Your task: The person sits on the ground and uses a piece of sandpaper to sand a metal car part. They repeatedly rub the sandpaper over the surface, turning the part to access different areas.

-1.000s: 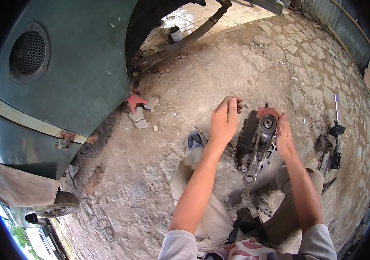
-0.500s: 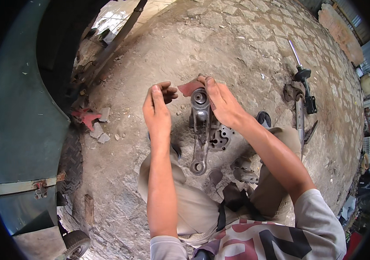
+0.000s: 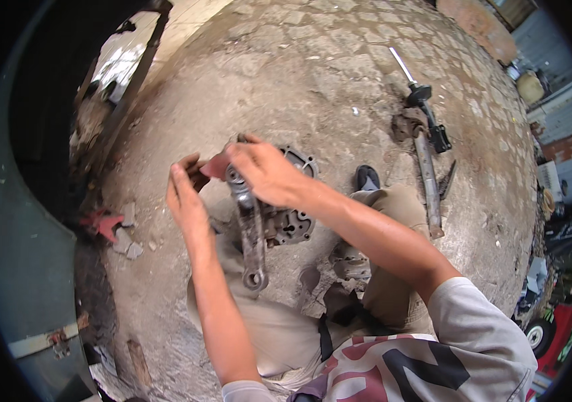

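Observation:
A greasy metal suspension arm [image 3: 252,231] stands in front of me, its round bushing end up and its eyed end toward my lap. My right hand [image 3: 269,175] is closed at the bushing end, with a piece of red sandpaper [image 3: 215,166] under its fingers against the metal. The sandpaper's free end sticks out to the left. Beside that end is my left hand [image 3: 188,201], thumb and curled fingers apart, with nothing visible in it. Behind the arm lies a grey cast-metal housing [image 3: 293,226] with holes, partly hidden by my right hand and wrist.
At the right lie a shock absorber [image 3: 421,100] and a long rusty metal bar [image 3: 428,181]. Red scraps [image 3: 102,222] and broken stones [image 3: 125,242] lie at the left, near a green vehicle panel [image 3: 25,268]. My knees flank the parts on the stone floor [image 3: 319,87].
The whole scene has shifted and tilted as the head view turned right. The sandpaper stays under my right hand at the bushing end, with my left hand still beside it.

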`<act>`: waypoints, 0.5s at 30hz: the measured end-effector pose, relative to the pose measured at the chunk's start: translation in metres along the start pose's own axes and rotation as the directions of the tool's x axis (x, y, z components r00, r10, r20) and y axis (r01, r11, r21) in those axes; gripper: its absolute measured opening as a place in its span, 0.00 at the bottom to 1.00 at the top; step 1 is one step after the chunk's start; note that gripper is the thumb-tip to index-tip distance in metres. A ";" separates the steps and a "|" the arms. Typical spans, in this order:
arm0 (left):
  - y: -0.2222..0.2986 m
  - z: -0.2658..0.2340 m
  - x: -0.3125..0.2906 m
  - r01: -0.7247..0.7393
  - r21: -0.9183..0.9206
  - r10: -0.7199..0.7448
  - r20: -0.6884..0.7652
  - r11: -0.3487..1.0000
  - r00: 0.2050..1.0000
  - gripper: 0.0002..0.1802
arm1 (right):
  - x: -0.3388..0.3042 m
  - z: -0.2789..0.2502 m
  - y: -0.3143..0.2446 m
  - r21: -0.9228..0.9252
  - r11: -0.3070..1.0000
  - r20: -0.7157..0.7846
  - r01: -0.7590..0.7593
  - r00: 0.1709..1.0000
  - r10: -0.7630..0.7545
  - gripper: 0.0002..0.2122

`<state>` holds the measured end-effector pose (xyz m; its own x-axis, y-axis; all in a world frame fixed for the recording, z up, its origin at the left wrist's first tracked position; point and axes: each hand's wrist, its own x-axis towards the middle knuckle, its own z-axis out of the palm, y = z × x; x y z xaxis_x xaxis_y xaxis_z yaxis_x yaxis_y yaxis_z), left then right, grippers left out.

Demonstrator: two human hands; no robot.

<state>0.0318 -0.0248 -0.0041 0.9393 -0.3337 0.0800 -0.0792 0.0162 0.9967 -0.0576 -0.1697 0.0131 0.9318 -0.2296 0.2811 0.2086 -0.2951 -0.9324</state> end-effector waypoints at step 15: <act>-0.005 0.011 -0.003 -0.007 0.012 0.006 0.033 1.000 0.999 0.32 | 0.001 -0.005 0.002 0.017 0.998 0.003 0.062 0.998 -0.062 0.28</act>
<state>0.0256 -0.0345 -0.0095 0.9273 -0.3642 0.0860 -0.0897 0.0069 0.9959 -0.0576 -0.1749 0.0124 0.9180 -0.2084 0.3376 0.2707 -0.2931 -0.9170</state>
